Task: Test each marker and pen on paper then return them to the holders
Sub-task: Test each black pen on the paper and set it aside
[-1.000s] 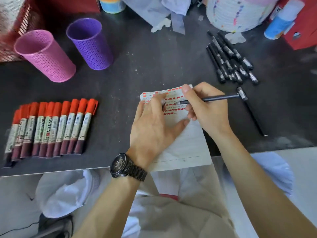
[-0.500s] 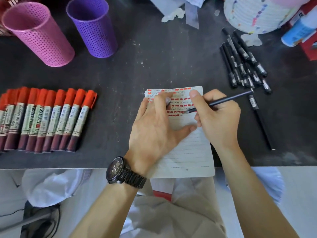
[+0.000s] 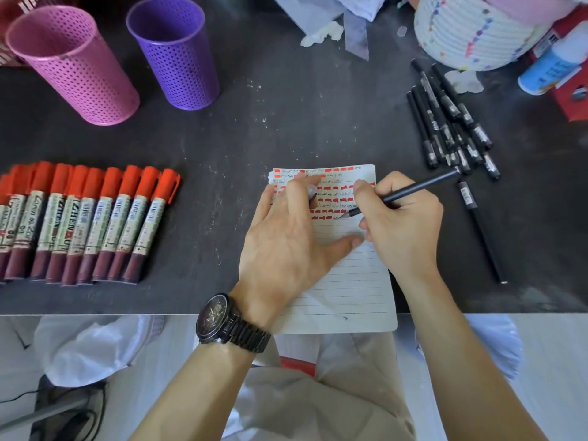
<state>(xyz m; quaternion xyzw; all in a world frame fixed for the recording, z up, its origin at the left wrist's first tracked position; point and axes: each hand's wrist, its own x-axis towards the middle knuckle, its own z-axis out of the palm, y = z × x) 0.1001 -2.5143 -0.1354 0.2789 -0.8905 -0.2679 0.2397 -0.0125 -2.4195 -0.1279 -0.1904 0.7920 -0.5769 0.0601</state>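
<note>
A lined paper sheet (image 3: 346, 288) lies at the table's near edge, its top rows filled with red marks and small scribbles. My left hand (image 3: 286, 243) presses flat on it, and something small and dark shows under the index fingertip. My right hand (image 3: 402, 224) grips a black pen (image 3: 416, 187) with its tip touching the paper below the red marks. Several red-capped markers (image 3: 89, 224) lie in a row at the left. A pile of black pens (image 3: 448, 122) sits at the right. A pink holder (image 3: 73, 62) and a purple holder (image 3: 175, 52) stand at the back left.
One black pen (image 3: 482, 230) lies alone to the right of my right hand. A white woven basket (image 3: 471, 30), a blue-and-white bottle (image 3: 550, 65) and a red box (image 3: 572, 97) crowd the back right. Crumpled tissue (image 3: 321, 33) lies at the back centre.
The pen tip has moved down the paper to a lower row, and my right hand followed. The view shifted so the holders and markers sit nearer the frame's top and left.
</note>
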